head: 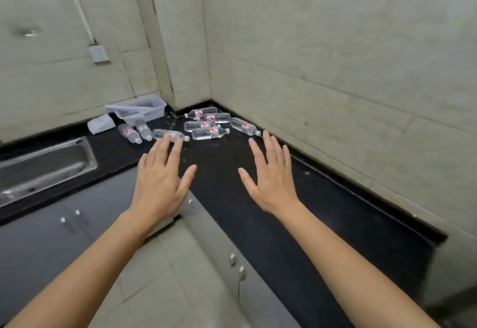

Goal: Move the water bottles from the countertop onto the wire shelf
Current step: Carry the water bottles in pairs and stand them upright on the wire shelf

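Several clear water bottles with red-and-white labels lie on their sides in the far corner of the black countertop (222, 185). One cluster (207, 126) sits by the corner, with a lone bottle (244, 126) at its right near the wall. Three more bottles (144, 132) lie to the left. My left hand (161, 181) hovers flat with fingers spread, its fingertips just short of the nearest bottle (170, 135). My right hand (269, 179) is also spread and holds nothing, a little nearer than the cluster. No wire shelf is in view.
A pale plastic basket (139, 109) stands against the back wall, with a white box (100, 123) to its left. A steel sink (44, 166) is set in the counter at left. Grey cabinet doors (64, 229) run below, tiled walls enclose the corner.
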Demonstrator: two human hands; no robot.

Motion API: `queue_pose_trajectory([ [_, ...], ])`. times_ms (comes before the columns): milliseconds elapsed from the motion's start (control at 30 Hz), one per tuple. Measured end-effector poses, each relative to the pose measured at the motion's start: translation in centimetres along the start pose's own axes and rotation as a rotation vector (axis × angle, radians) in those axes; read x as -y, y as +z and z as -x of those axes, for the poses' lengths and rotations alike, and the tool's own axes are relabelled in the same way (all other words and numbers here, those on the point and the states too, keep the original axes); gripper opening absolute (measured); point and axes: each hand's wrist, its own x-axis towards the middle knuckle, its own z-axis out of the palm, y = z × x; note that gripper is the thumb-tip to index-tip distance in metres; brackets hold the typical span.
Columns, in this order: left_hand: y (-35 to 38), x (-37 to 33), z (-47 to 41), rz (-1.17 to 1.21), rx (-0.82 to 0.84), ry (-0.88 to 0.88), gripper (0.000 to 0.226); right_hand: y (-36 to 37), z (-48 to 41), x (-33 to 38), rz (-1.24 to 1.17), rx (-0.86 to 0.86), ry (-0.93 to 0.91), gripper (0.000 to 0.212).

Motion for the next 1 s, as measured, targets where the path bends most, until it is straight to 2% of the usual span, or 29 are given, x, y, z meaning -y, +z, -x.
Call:
queue_pose_trajectory([
  [167,2.8,6.0,-4.2,0.003,0.017,-0.021,0.072,5.8,-5.3,1.6,-0.003,0.045,-0.017,0.070],
  [400,10.2,11.9,-12.5,-0.028,0.117,-0.036,0.074,15.4,-14.2,-0.2,-0.020,0.081,0.000,0.070],
  [567,14.7,15.7,-22.2,-0.079,0.194,-0.039,0.075,21.4,-22.5,-2.9,-0.023,0.137,0.069,0.070],
  [800,19.6,22.1,-32.6,-0.054,0.207,-0.043,0.072,28.4,-32.7,-3.7,-0.043,0.221,0.173,0.068],
  [900,23.4,25.8,-35.5,-0.064,0.280,-0.001,0.070,32.1,-35.3,-3.0,-0.029,0.273,0.175,0.068],
  [1000,28.4,30.2,-38.1,-0.088,0.443,0.074,0.074,35.8,-37.7,-2.6,0.003,0.317,0.235,0.067],
])
